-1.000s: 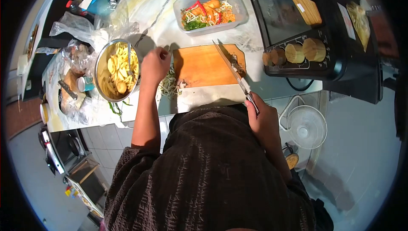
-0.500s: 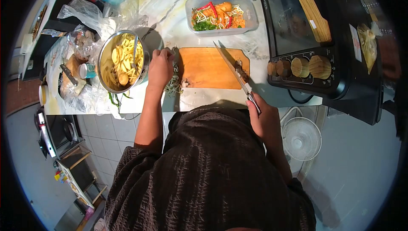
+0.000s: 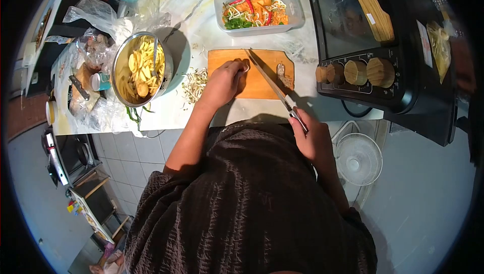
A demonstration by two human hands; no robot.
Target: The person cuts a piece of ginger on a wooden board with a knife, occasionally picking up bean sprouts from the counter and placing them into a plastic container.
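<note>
My right hand (image 3: 307,132) grips a kitchen knife (image 3: 272,83) by its handle, the long blade slanting up and left across the wooden cutting board (image 3: 262,90). Over the board's left part is my left hand (image 3: 225,81), fingers pinched together. A small pale bit shows at its fingertips, too small to make out. A pile of bean sprouts (image 3: 194,86) lies on the counter, left of the board. Small brownish scraps (image 3: 283,76) lie on the board's right side, beyond the blade.
A metal pot (image 3: 117,80) of cut yellow pieces stands left. Behind the board is a plastic container (image 3: 262,31) of noodles, sprouts and red chilli. A black oven (image 3: 370,85) stands right. Plastic bags (image 3: 93,14) crowd the left; a white fan (image 3: 358,159) is below.
My left hand has moved right, from above the sprouts to over the board, with a pale bit now at its fingertips. The sprouts are now uncovered. The knife stays in my right hand.
</note>
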